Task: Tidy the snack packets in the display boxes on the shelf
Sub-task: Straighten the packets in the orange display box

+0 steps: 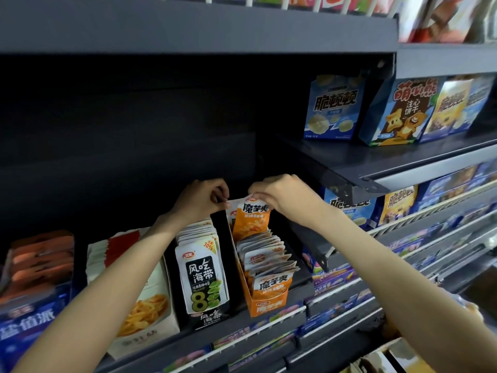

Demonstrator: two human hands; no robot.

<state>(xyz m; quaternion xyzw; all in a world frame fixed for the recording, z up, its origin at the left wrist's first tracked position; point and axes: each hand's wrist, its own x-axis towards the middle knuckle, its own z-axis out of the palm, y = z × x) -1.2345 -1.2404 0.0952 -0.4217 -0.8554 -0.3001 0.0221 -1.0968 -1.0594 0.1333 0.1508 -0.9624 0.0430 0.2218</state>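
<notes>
An orange display box [269, 305] stands on the shelf, filled with a row of orange and white snack packets [265, 254]. At the back of that row, an orange packet [251, 220] is raised above the others. My left hand [203, 197] pinches its top left corner and my right hand [279, 193] pinches its top right corner. Left of it stands a black display box [208, 317] with a row of black and white seaweed packets [200, 281]. My left forearm crosses in front of a white display box [150, 310].
A blue box [29, 324] with orange packets sits at the far left. The dark shelf [188, 343] has a price rail along its front. To the right, a higher shelf [376, 162] carries blue biscuit cartons [333, 106]. More cartons fill the tiers below it.
</notes>
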